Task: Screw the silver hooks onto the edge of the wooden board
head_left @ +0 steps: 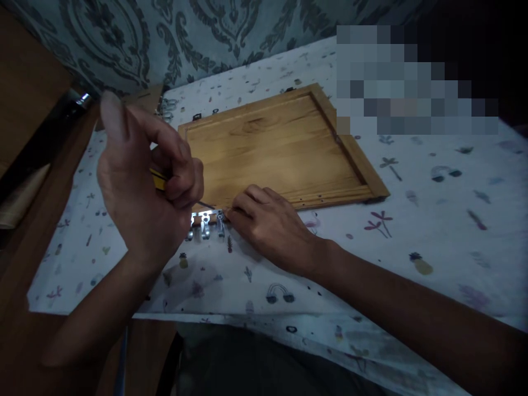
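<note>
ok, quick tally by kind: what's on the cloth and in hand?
wooden panel: 1
screwdriver, yellow handle, in the left hand: 1
metal hinge sets: 2, one at the near edge, one by the far corner
Total: 4

Setting, as seen from my seat. Ahead of me the wall carries a grey-green covering with a large pale damask pattern; I cannot tell whether it is paper or hanging fabric. The table before me shows bare brown wood at my left. The rest lies under a white cloth printed with small coloured motifs: plants, pineapples, rainbows. A brown wooden cabinet stands at my far left. The light is dim.
</note>
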Tool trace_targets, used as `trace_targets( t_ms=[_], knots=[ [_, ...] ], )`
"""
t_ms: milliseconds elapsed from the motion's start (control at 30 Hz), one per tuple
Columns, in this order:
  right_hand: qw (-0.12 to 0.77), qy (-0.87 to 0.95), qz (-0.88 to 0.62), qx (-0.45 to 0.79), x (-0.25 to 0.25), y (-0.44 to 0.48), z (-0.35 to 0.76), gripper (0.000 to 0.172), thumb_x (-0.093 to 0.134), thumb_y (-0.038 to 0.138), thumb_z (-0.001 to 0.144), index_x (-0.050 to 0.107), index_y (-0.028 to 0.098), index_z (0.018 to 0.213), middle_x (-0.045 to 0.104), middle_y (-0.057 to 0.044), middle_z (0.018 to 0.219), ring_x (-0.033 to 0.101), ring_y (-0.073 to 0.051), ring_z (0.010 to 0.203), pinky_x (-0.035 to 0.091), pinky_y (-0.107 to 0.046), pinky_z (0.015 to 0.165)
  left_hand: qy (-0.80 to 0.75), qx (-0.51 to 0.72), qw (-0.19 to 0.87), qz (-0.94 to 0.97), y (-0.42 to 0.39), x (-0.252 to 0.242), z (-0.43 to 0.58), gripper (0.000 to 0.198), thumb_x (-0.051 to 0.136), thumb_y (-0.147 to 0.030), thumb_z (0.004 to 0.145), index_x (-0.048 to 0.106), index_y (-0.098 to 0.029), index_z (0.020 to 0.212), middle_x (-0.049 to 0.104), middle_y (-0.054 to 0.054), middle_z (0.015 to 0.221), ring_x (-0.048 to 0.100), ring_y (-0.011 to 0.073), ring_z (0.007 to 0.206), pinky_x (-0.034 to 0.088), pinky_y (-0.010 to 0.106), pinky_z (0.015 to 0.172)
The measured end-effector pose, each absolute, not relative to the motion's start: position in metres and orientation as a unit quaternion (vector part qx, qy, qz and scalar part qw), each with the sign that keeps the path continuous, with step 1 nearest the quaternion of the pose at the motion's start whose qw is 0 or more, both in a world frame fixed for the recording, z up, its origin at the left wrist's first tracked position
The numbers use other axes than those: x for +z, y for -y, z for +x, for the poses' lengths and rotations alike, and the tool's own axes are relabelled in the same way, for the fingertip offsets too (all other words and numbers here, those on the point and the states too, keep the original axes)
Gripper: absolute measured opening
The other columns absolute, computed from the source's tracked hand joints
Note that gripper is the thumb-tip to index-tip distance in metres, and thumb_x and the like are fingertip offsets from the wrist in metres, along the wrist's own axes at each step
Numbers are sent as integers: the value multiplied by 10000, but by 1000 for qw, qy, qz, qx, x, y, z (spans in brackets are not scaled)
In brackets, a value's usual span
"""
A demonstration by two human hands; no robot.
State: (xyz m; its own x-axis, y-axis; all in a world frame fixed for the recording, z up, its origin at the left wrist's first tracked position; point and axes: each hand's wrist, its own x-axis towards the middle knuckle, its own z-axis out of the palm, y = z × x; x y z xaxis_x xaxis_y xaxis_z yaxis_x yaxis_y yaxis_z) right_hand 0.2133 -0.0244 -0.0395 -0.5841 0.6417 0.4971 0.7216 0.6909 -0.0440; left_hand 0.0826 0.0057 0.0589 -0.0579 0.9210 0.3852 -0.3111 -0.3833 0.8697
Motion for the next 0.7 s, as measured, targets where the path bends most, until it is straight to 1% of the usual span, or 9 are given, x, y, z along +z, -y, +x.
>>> trace_targets(
  t_ms=[133, 300, 400, 533, 600, 700],
  knots=[
    [242, 887, -386, -76, -39, 25, 213, 147, 582, 150, 926, 696, 95, 1002, 644, -91, 901, 448, -236, 881, 331, -349, 705, -297, 635, 477, 529, -5, 53, 82, 512, 348, -335, 1018, 518, -188, 557, 279, -38, 479, 203, 61, 329, 132, 222, 301],
    [237, 888, -387, -72, -39, 25, 212, 150, 582, 140, 924, 694, 92, 1012, 641, -96, 908, 448, -236, 889, 331, -351, 708, -277, 638, 478, 537, -6, 46, 81, 462, 428, -347, 992, 532, -186, 572, 286, -34, 497, 194, 65, 340, 114, 242, 299],
    [236, 888, -388, -72, -39, 25, 212, 153, 568, 139, 931, 695, 95, 1005, 642, -98, 912, 451, -238, 898, 333, -351, 711, -281, 641, 472, 537, -8, 45, 81, 477, 419, -373, 993, 517, -188, 565, 281, -34, 491, 174, 69, 342, 94, 258, 296],
    [238, 887, -387, -83, -39, 25, 212, 165, 548, 147, 944, 696, 95, 998, 644, -100, 908, 450, -234, 881, 325, -350, 702, -289, 639, 464, 541, -8, 44, 81, 494, 404, -397, 997, 510, -194, 559, 247, -36, 487, 172, 72, 349, 104, 263, 309],
    [239, 887, -386, -87, -39, 24, 212, 157, 561, 142, 936, 697, 92, 995, 645, -98, 907, 449, -233, 871, 325, -349, 705, -290, 634, 470, 542, -8, 44, 81, 485, 422, -381, 991, 511, -193, 553, 229, -39, 471, 165, 70, 346, 107, 261, 314],
    [243, 887, -384, -89, -39, 24, 212, 149, 577, 138, 925, 699, 94, 999, 643, -93, 901, 447, -234, 870, 322, -348, 708, -297, 624, 473, 547, -6, 45, 80, 467, 429, -355, 986, 506, -190, 556, 255, -32, 471, 181, 68, 351, 120, 256, 314]
  ],
)
